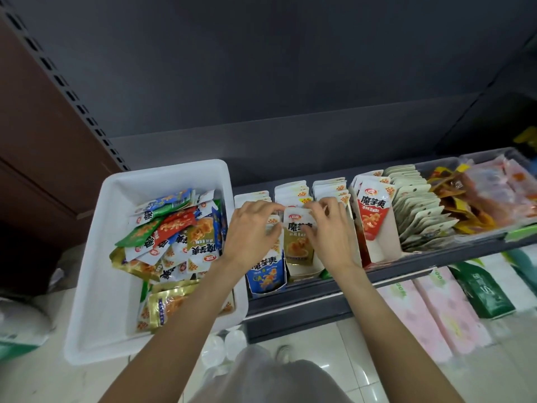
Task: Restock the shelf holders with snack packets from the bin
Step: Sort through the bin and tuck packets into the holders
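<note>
Snack packets: loose mixed pile in the white bin (96, 257), on the left, hard against the shelf (377, 274) edge. Both hands are over the yellow-front holder (302, 269), second from left in the row. Left hand (250, 228) and right hand (328, 228) each pinch an upper corner of a gold packet (299, 237), standing upright, long axis vertical, facing near. Bin lies left of both hands, so left hand is nearer for the next pick. Blue holder (266, 274) sits just left, red holder (373, 228) to the right. Print reads 魔芋爽; yellow tags look like "20", rest too small. Judgement: packet nearly seated, needs pushing down and back.
</note>
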Demonstrator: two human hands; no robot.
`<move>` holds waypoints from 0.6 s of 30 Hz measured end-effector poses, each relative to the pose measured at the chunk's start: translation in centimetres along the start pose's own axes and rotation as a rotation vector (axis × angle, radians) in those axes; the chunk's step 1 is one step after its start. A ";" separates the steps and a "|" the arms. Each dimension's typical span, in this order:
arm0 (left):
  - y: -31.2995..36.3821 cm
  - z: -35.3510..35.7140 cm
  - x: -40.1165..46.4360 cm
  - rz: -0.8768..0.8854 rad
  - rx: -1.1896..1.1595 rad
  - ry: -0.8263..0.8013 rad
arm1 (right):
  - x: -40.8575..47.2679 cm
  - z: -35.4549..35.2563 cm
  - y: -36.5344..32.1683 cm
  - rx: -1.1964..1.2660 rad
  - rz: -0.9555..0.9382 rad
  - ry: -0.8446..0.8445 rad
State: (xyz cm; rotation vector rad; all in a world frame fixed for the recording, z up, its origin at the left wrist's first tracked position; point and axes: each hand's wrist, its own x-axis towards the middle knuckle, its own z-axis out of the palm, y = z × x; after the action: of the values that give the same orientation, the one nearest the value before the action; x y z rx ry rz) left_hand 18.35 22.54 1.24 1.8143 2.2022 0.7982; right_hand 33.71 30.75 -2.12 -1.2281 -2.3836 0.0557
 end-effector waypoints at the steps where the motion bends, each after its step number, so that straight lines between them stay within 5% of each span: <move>1: -0.1 0.0 0.0 0.001 0.004 0.002 | 0.0 -0.1 -0.2 -0.010 0.027 -0.020; 5: -0.8 -0.8 -0.8 -0.029 -0.059 0.075 | -0.7 -1.1 -1.1 0.173 0.136 0.044; 10: -3.7 -3.4 -4.8 -0.092 -0.209 0.390 | -4.1 -4.2 -5.9 0.574 0.079 0.181; 14: -8.1 -5.5 -9.2 -0.284 -0.222 0.467 | -4.8 -3.6 -11.2 0.687 -0.236 -0.103; 18: -13.7 -5.8 -12.7 -0.440 0.020 0.180 | -4.7 0.0 -16.3 0.498 -0.416 -0.434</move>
State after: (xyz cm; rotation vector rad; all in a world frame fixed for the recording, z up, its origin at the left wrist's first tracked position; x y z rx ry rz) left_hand 6.97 7.26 -3.31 1.2264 2.5918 0.8659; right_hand 23.66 17.25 0.00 -0.5117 -2.6986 0.7995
